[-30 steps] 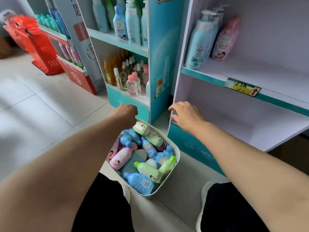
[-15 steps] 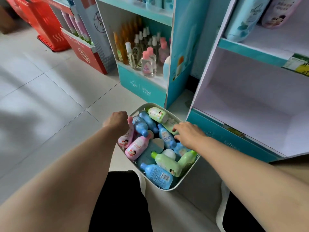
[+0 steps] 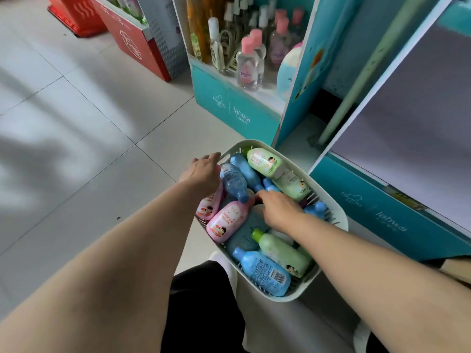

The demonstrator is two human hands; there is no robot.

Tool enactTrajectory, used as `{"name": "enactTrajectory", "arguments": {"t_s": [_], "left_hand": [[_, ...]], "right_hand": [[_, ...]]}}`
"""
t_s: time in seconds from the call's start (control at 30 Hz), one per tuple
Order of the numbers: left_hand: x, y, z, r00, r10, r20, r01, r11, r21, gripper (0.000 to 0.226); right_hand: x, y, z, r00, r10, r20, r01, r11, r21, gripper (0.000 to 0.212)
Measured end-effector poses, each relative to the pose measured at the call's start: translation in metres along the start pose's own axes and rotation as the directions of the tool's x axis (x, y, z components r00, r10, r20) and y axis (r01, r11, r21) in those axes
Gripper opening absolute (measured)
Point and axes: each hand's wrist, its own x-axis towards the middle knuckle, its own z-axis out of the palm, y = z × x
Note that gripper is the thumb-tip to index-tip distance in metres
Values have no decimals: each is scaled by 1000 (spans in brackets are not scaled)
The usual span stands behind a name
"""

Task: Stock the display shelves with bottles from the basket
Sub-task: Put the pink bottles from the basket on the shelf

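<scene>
Bottles (basket full) lie under left grip, spread, and right grip, unclear.

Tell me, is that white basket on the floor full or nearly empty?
Full. The basket is heaped with pink, blue and green bottles lying on their sides, some stacked over others up to the rim.

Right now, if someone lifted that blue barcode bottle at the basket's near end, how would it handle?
The blue bottle looks like smooth glossy plastic: probably stiff, slightly slippery. It lies on its side against the green bottle, so lifting may shift neighbours; its rounded body could roll.
</scene>
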Motion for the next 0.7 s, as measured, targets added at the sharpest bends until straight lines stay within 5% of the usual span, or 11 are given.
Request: {"name": "enactTrajectory", "arguments": {"t_s": [0.2,0.37,0.6,0.7], "left_hand": [[10,3,6,998,26,50,-32,990,134,42],[4,-2,-2,998,-14,58,13,1000,23,44],[-13,-14,-14,983,-88,161,115,980,-165,66],[-15,-15,-16,988,-64,142,87,983,-163,51]], "right_hand": [[19,-10,15,997,49,58,-59,980,191,43],[28,-17,18,989,88,115,-123,930,348,49],[17,-13,17,968,173,182,-251,647,720,48],[10,-7,25,959,235,160,-264,527,808,37]]}}
